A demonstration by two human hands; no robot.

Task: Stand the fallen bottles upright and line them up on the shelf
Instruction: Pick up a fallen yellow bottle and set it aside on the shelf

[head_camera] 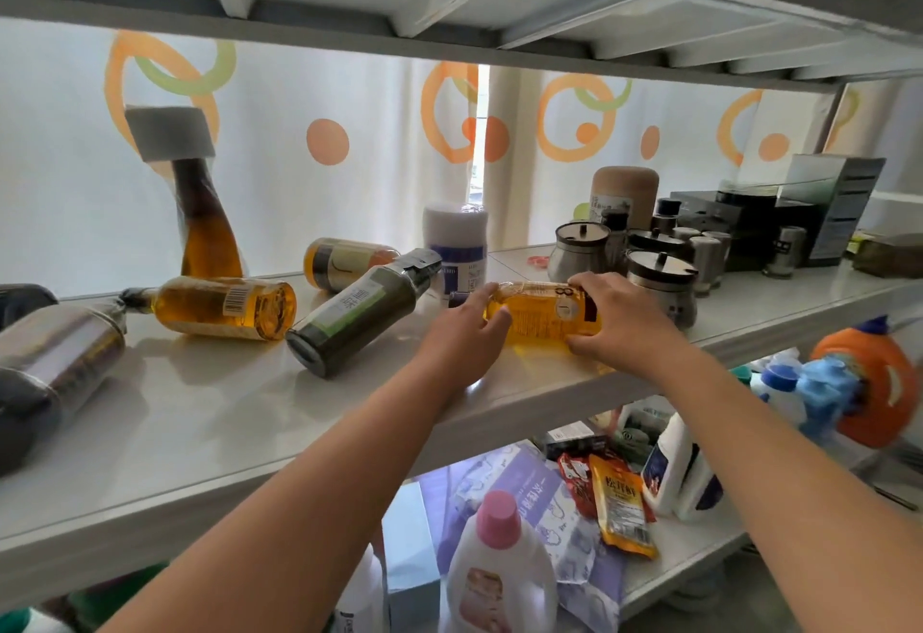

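A yellow oil bottle (pixel 542 315) lies on its side on the white shelf (pixel 210 412). My left hand (pixel 464 333) grips its left end and my right hand (pixel 617 318) grips its right end. To the left lie a dark green bottle (pixel 357 315), an amber bottle with a barcode (pixel 220 308), another amber bottle (pixel 344 263) behind, and a large dark silver bottle (pixel 55 368) at the far left. A tall amber bottle with a grey cap (pixel 200 213) stands at the back. A white and blue bottle (pixel 457 245) stands upright behind my left hand.
Steel condiment jars (pixel 659 283) and shakers crowd the shelf right of my hands, with a tan canister (pixel 624 193) and dark boxes (pixel 799 213) behind. The lower shelf holds detergent bottles (pixel 499 567), snack packets (pixel 619 497) and an orange jug (pixel 869 382). Another shelf hangs close overhead.
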